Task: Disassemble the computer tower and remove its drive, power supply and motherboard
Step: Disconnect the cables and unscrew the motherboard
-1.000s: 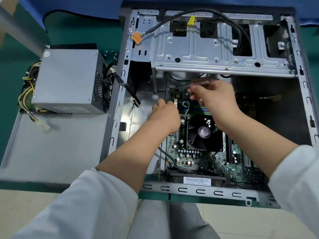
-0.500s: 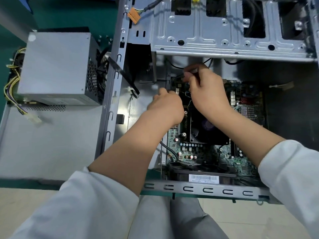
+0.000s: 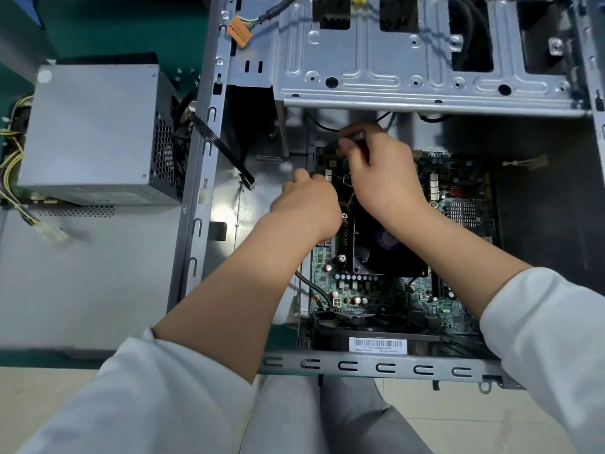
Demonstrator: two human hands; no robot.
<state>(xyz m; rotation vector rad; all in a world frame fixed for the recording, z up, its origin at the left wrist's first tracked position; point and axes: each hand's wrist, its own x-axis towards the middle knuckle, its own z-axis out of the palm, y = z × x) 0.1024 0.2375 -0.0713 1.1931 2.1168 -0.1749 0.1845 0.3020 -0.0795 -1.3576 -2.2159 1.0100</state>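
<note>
— At the far left corner of the motherboard (image 3: 386, 290), under the drive cage (image 3: 425, 77), what is the right hand (image 3: 383, 178) doing?
— Its fingers are curled around a slim tool (image 3: 355, 136), seemingly a screwdriver, with the tip down at the board's edge — probably on a mounting screw, though the tip is hidden.
— And the left hand (image 3: 307, 204)?
— It sits just beside the right, fingers bent toward the same corner. Whether it pinches anything cannot be told; most likely it steadies the board or waits for the screw.
— So the board stays in the tower (image 3: 209, 158)?
— Yes, flat on the case floor, fan (image 3: 386, 247) on top, since it seems not yet freed.
— The power supply (image 3: 88, 132)?
— Already out — resting on the side panel (image 3: 82, 273) to the left, cables trailing, clear of the work.
</note>
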